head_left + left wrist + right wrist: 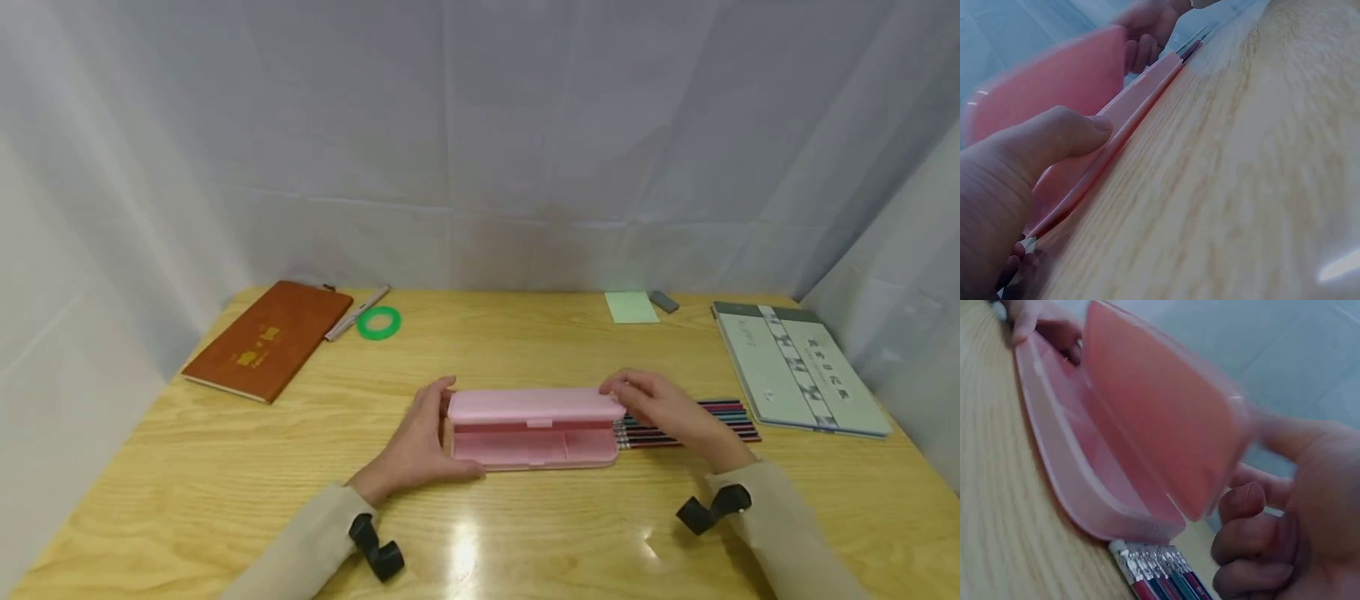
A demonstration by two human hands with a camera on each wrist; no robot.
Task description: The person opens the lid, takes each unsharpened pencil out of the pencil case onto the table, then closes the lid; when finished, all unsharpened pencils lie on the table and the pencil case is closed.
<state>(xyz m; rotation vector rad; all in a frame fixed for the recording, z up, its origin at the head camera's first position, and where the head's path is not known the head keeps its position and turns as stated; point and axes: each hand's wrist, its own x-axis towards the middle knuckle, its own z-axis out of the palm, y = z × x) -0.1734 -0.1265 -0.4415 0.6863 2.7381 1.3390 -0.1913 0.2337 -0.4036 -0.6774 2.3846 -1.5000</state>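
Pink plastic pencil case (534,427) sits at the middle of the light wooden desk (225,467), lid partly raised, tray open toward me.

My left hand (420,446) is at the case's left end — thumb lies along the front rim of the tray, the other fingers (442,390) curl round the end, clamped on it. In the left wrist view the thumb rests right against the pink edge.

My right hand (663,408) is at the right end of the lid; fingers (1244,503) curled, thumb behind the lid, pinching it and holding it tilted up. The right wrist view shows the lid standing at an angle over the tray, the tray's inside bare where visible.

A row of striped pencils (720,421) lies flat on the desk just beside the case's right end, under my right hand, metal ends toward the case.

Elsewhere: brown leather-look notebook (268,350) far left, a pen (357,313) and a green tape ring (378,322) near it; pale green sticky pad (632,307) and small grey eraser (663,302) at the back; grey-green patterned book (798,367) far right.
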